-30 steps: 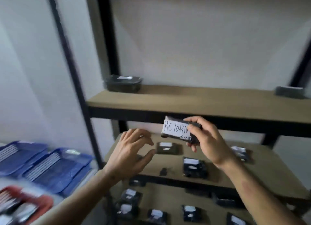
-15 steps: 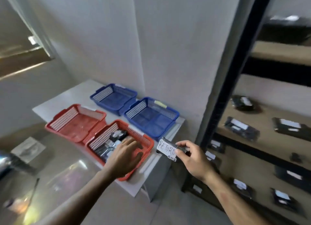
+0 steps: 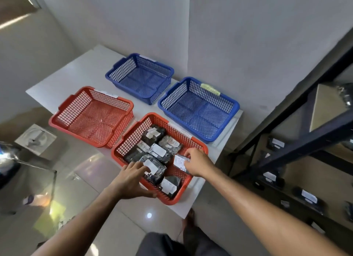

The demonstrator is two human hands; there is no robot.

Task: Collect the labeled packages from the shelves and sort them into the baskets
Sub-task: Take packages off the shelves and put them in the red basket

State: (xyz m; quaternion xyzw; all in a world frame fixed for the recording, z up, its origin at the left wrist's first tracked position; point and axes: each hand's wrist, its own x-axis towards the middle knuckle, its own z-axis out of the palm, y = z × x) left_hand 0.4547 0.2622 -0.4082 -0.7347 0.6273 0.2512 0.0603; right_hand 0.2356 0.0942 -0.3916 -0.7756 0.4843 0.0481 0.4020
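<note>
Head view: your right-hand fingers (image 3: 188, 153) are curled round a small black plastic-wrapped package with a white hand-lettered label (image 3: 180, 162), pinching it by its far edge, and your right hand (image 3: 198, 163) holds it low inside the near red plastic mesh basket (image 3: 196, 144), at that basket's right side. Your left hand (image 3: 131, 179) lies with its fingers fairly straight, touching the nearest wrapped packet in the pile (it grips nothing that I can see), the thumb down by the basket's front rim. Several more black labelled packages (image 3: 158, 150) lie heaped in the same basket; the second red basket (image 3: 63, 120) beside it and the two blue mesh baskets (image 3: 232, 110) behind hold nothing visible. You appear to be at the placing step. The next move calls for loosening the pinch so the package settles in the free corner, then turning back to the dark metal shelving (image 3: 305, 139) on your right, where more labelled packets wait.
</note>
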